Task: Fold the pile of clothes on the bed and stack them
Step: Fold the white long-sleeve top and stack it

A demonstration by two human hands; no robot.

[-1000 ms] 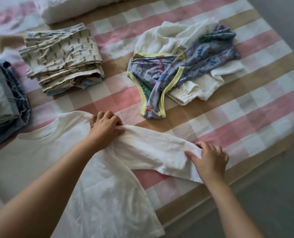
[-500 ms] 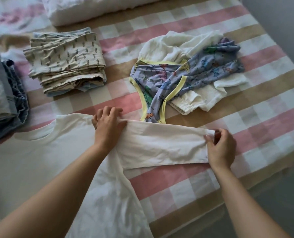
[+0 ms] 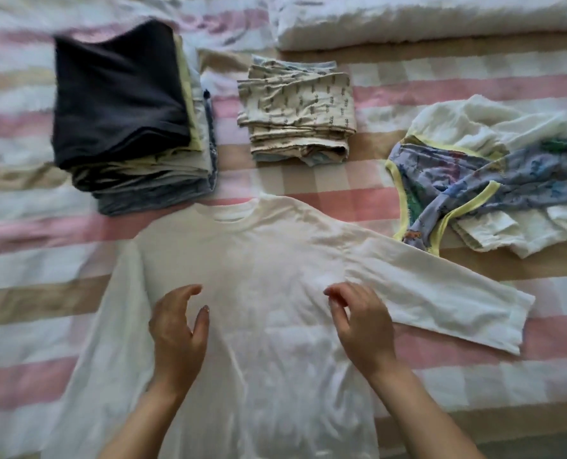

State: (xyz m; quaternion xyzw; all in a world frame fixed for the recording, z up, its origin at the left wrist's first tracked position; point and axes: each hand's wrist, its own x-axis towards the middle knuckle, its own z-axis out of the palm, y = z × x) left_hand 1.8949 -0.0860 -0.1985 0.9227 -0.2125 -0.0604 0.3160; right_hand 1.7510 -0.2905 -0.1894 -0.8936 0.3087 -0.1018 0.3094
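Two stacks (image 3: 133,120) (image 3: 297,111) lie beyond the shirt (image 3: 259,293); both hands (image 3: 178,332) (image 3: 363,326) hover, grip spread, empty.

White shirt (image 3: 275,276), pink-checked bedsheet (image 3: 358,200)

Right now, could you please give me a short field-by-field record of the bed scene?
surface: pink, beige and white checked bed cover
being folded: white long-sleeved shirt, flat, right sleeve spread out
left hand: open above the shirt
right hand: open above the shirt
folded stacks: dark-topped stack; cream patterned stack
unfolded pile: blue printed, yellow-trimmed garment over white clothes
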